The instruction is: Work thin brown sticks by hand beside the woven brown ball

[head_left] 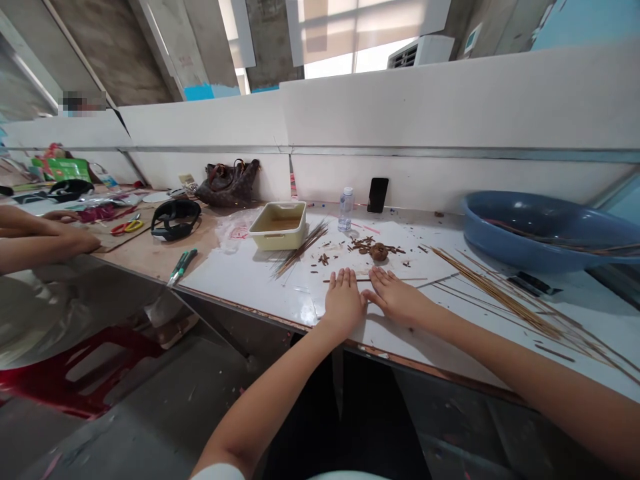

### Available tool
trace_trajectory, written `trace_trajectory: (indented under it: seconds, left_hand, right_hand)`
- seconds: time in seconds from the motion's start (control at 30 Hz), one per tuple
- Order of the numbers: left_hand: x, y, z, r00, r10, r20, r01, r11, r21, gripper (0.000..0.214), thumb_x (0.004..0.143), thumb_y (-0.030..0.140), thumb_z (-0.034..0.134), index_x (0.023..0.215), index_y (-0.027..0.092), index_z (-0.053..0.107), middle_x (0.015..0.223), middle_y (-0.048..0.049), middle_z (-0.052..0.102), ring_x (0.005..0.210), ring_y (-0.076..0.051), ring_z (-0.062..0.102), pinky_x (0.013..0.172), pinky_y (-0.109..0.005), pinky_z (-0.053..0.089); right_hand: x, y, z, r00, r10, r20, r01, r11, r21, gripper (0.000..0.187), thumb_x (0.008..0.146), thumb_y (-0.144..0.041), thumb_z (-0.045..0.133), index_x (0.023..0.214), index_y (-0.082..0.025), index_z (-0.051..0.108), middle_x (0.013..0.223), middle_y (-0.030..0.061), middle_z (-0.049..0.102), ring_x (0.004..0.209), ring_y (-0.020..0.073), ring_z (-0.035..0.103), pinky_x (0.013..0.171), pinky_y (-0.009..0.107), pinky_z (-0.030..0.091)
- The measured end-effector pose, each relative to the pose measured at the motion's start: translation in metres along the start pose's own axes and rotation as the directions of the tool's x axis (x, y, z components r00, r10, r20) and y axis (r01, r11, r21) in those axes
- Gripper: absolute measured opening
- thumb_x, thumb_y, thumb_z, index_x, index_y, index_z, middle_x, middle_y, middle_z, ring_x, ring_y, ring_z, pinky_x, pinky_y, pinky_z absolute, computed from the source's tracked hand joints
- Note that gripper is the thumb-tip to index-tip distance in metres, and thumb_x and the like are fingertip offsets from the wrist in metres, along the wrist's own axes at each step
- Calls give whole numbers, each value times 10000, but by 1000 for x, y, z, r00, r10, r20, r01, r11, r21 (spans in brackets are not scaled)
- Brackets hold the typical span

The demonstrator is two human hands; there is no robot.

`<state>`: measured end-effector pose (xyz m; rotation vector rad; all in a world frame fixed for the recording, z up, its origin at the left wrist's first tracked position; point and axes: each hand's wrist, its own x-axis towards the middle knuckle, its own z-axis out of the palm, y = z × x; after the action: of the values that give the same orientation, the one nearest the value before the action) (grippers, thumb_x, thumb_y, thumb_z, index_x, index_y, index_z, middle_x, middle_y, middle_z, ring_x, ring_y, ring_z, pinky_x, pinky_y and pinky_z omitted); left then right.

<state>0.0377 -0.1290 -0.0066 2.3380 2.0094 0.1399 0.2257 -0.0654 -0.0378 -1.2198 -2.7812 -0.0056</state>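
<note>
My left hand (345, 300) lies palm down near the table's front edge, fingers stretched forward. Beside it my right hand (393, 293) is also flat, and the two thumbs meet or nearly meet. A thin brown stick (415, 279) runs crosswise at my fingertips; whether the fingers press on it is hard to make out. Just beyond sits a rounded brown lump of dough-like material (379, 252), with small brown pieces (361, 244) scattered around it. To the right, a bundle of thin tan sticks (495, 293) lies slanting, with darker sticks alongside.
A cream tub (278, 241) of brownish liquid stands left, with thin sticks (305, 248) beside it. Behind are a bottle (345, 212) and an upright phone (377, 195). A blue basin (540, 243) takes up the right. Green-handled cutters (183, 265) lie left, near another person's arm (45, 237).
</note>
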Motion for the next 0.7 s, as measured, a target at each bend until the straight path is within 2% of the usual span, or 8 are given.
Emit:
trace_trajectory:
  seconds: [0.1, 0.27, 0.33, 0.47, 0.57, 0.63, 0.7]
  left_hand:
    - [3, 1, -1, 1000, -14, -16, 14, 1000, 5, 711, 1153, 394, 290, 1717, -34, 350, 1792, -228, 349, 1713, -307, 284, 1424, -487, 145]
    - [-24, 2, 10, 998, 36, -48, -36, 999, 15, 719, 1182, 448, 187, 1708, 11, 410, 1765, -210, 412, 1695, -302, 334, 1419, -499, 176]
    - [-26, 0, 8, 998, 56, -35, -55, 998, 19, 722, 1187, 457, 182, 1701, 13, 424, 1755, -210, 433, 1681, -301, 366, 1417, -502, 185]
    - [-4, -3, -6, 1000, 13, 26, -14, 1000, 26, 715, 1188, 439, 226, 1706, -29, 382, 1765, -225, 402, 1696, -308, 329, 1419, -493, 180]
    - [7, -1, -9, 999, -46, 2, 46, 999, 30, 725, 1186, 447, 243, 1710, -40, 366, 1779, -231, 367, 1707, -312, 299, 1425, -492, 166]
    - [0, 1, -2, 998, -61, -26, 61, 998, 18, 737, 1183, 468, 254, 1706, -35, 383, 1770, -235, 386, 1698, -312, 324, 1427, -484, 175]
    - [-15, 1, 8, 997, -45, -62, 46, 999, 9, 745, 1178, 492, 273, 1709, -15, 397, 1762, -230, 409, 1690, -313, 345, 1425, -473, 189]
  right_hand:
    - [6, -2, -6, 999, 29, 38, -30, 999, 13, 880, 1164, -627, 220, 1701, 52, 382, 1757, 333, 348, 1671, 398, 333, 1355, 610, 321]
    - [-34, -8, 12, 998, -43, -55, 43, 999, -1, 836, 1158, -628, 307, 1741, -30, 359, 1768, 295, 366, 1667, 399, 352, 1349, 618, 342]
    - [-42, -6, 17, 996, -60, -72, 59, 998, -10, 825, 1161, -626, 306, 1741, -43, 368, 1763, 293, 382, 1657, 405, 374, 1337, 628, 361]
    - [-17, 0, 10, 1000, -17, -24, 17, 1000, -17, 879, 1156, -656, 284, 1725, 8, 367, 1760, 320, 356, 1669, 410, 340, 1342, 621, 349]
    - [0, 2, 4, 1000, 22, 4, -22, 1000, -13, 876, 1160, -638, 282, 1732, 23, 334, 1764, 325, 334, 1682, 399, 310, 1349, 614, 336]
    - [-5, 0, 7, 1000, 8, -26, -9, 1000, -15, 882, 1158, -647, 288, 1750, 7, 294, 1769, 319, 325, 1684, 401, 305, 1343, 630, 343]
    - [-23, -2, 13, 997, -27, -74, 25, 999, -25, 894, 1153, -666, 300, 1763, -12, 274, 1776, 311, 319, 1681, 406, 312, 1336, 637, 356]
